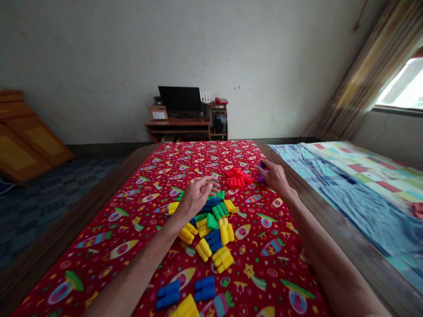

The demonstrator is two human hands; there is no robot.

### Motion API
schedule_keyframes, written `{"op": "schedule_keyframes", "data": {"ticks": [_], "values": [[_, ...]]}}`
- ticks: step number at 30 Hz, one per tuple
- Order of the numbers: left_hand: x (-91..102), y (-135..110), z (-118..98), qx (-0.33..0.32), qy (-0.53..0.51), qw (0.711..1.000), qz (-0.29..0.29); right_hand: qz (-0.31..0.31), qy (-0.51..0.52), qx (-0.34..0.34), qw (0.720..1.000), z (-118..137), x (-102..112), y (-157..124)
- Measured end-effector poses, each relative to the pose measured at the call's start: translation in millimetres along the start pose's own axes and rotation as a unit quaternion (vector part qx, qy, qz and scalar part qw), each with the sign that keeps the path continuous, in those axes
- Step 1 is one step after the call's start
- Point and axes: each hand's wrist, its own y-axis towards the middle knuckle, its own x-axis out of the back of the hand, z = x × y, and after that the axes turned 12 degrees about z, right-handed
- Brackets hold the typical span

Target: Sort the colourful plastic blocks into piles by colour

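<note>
My right hand (273,175) reaches to the right side of the cloth, its fingers bent round a purple building block (261,178) that they partly hide. Whether more than one purple block lies there I cannot tell. Above the mixed pile hovers my left hand (197,193), fingers stretched forward and a little curved, with nothing seen in them. Beneath and beside it lie green blocks (220,211), yellow blocks (224,259) and blue blocks (214,240). A separate heap of red blocks (236,179) sits between the two hands, nearer the right one.
Close to me are two blue blocks (205,288) and a yellow block (185,308). A red patterned cloth (132,246) covers the wooden table (304,193). A bed (360,207) adjoins on the right. Beyond the far end stands a desk (178,124) with a monitor (180,101).
</note>
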Motion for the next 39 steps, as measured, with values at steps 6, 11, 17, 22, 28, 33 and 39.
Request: {"op": "schedule_keyframes", "data": {"ticks": [6, 11, 17, 22, 28, 33, 39], "values": [[8.6, 1, -2, -0.011, 0.059, 0.998, -0.001, 0.017, -0.024, -0.090, 0.995, -57, -4, 0], [12.5, 1, -2, -0.010, 0.106, 0.994, 0.002, 0.066, -0.029, -0.101, 0.992, -61, -10, -3], [27.4, 1, 0, -0.013, 0.194, 0.981, -0.004, 0.012, -0.001, -0.104, 0.995, -53, 2, -4], [54.1, 0, 2, -0.018, 0.264, 0.964, -0.034, -0.033, -0.007, -0.093, 0.995, -38, 24, -1], [74.2, -6, 30, 0.015, 0.349, 0.936, -0.043, -0.024, 0.103, 0.015, 0.994, 27, 14, -3], [64.4, -22, 68, 0.067, 0.348, 0.934, 0.041, 0.137, 0.185, 0.211, 0.950, 98, -45, -29], [66.3, -31, 70, 0.062, 0.334, 0.940, 0.034, 0.219, 0.217, 0.241, 0.920, 128, -68, -51]]}}
